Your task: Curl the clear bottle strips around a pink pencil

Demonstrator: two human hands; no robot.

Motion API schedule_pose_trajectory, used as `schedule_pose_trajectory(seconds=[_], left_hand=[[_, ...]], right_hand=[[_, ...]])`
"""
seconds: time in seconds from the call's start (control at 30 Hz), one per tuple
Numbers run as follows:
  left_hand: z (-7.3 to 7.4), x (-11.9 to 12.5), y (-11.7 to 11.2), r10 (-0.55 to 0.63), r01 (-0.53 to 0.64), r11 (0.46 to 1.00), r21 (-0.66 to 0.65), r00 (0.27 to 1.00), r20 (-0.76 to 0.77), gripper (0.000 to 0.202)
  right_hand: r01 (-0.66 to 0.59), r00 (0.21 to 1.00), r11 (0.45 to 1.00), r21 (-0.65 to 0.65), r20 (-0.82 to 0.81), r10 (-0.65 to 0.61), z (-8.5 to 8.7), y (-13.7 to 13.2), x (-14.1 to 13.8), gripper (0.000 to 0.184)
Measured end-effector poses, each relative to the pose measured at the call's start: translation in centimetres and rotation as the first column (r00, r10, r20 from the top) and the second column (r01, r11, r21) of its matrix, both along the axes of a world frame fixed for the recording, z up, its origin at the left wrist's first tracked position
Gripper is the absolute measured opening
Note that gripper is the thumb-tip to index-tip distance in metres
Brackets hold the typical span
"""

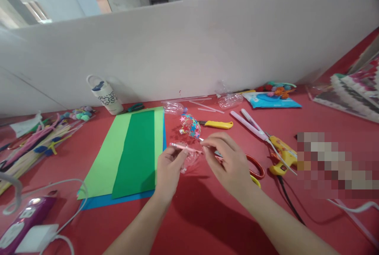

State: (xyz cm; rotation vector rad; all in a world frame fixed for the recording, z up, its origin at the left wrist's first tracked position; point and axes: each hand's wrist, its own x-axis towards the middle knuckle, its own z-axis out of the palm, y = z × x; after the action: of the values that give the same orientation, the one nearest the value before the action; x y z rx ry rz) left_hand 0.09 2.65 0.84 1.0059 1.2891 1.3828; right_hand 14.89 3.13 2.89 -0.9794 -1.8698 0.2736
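My left hand (169,168) pinches a thin pink stick or straw (185,147) that runs level between both hands. My right hand (229,160) has its fingers closed on the stick's right end, and a small pale tip pokes out above them. A clear plastic piece (189,161) lies on the red table (207,215) just under the stick. Right behind the hands sits a clear bottle part covered in coloured star stickers (191,125).
Green and blue paper sheets (133,152) lie to the left. Pipe cleaners (35,140), a white cup (106,96), a yellow utility knife (217,124), red-handled scissors (257,167), a yellow glue gun (282,155), clear bottle pieces (174,107) and a white partition wall (189,49) surround the spot.
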Motion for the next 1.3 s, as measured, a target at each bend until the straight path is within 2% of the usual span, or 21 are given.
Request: schedule_pose_trajectory(seconds=[0.07,0.17,0.27,0.4,0.57,0.67,0.8,0.97,1.07,1.17,1.3], left_hand=[[-0.1,0.3,0.0,-0.005,0.006,1.0,0.028,0.999,-0.042,0.017],[-0.4,0.7,-0.3,0.014,-0.011,0.999,0.051,0.997,-0.078,0.015],[-1.0,0.6,-0.7,0.031,-0.03,0.999,0.013,0.994,-0.103,0.018],[-1.8,0.3,-0.9,0.006,-0.007,1.0,-0.014,0.993,-0.116,0.019],[-2.0,0.1,-1.0,-0.013,0.01,0.998,-0.058,0.998,-0.055,0.023],[-1.9,0.2,-1.0,-0.018,0.014,0.997,-0.07,0.998,-0.057,0.022],[-2.2,0.1,-1.1,-0.002,-0.002,1.0,-0.026,0.992,-0.128,0.016],[-2.1,0.1,-1.0,-0.039,0.04,0.999,0.008,0.99,-0.133,0.013],[-1.7,0.3,-1.0,-0.052,0.051,0.999,-0.015,0.993,-0.11,0.013],[-1.3,0.2,-1.0,-0.052,0.045,0.998,-0.052,0.99,-0.133,0.013],[-1.2,0.0,-1.0,-0.067,0.057,0.996,-0.07,0.984,-0.163,0.014]], right_hand=[[-0.051,0.999,0.997,-0.051,0.014,0.052,-0.2,-0.2,-0.2,0.016],[-0.02,0.995,0.996,-0.085,0.091,0.028,-0.8,-0.3,-0.5,0.012],[0.007,0.992,0.988,-0.156,0.122,0.013,-1.9,-0.2,-0.7,0.011],[-0.036,0.991,0.955,-0.293,0.112,0.072,-2.9,-0.4,-0.8,0.014],[-0.09,0.985,0.962,-0.256,0.122,0.124,-3.1,-0.6,-0.9,0.023],[-0.124,0.986,0.956,-0.267,0.072,0.148,-3.3,-0.7,-1.0,0.028],[-0.147,0.989,0.937,-0.317,-0.042,0.141,-3.4,-0.8,-1.1,0.023],[-0.156,0.981,0.872,-0.465,-0.176,0.082,-2.7,-0.8,-1.1,0.02],[-0.187,0.968,0.847,-0.498,-0.239,0.073,-2.4,-0.7,-1.0,0.019],[-0.162,0.974,0.867,-0.472,-0.216,0.064,-2.5,-0.6,-0.9,0.02],[-0.128,0.987,0.919,-0.373,-0.137,0.082,-2.7,-0.5,-0.8,0.02]])
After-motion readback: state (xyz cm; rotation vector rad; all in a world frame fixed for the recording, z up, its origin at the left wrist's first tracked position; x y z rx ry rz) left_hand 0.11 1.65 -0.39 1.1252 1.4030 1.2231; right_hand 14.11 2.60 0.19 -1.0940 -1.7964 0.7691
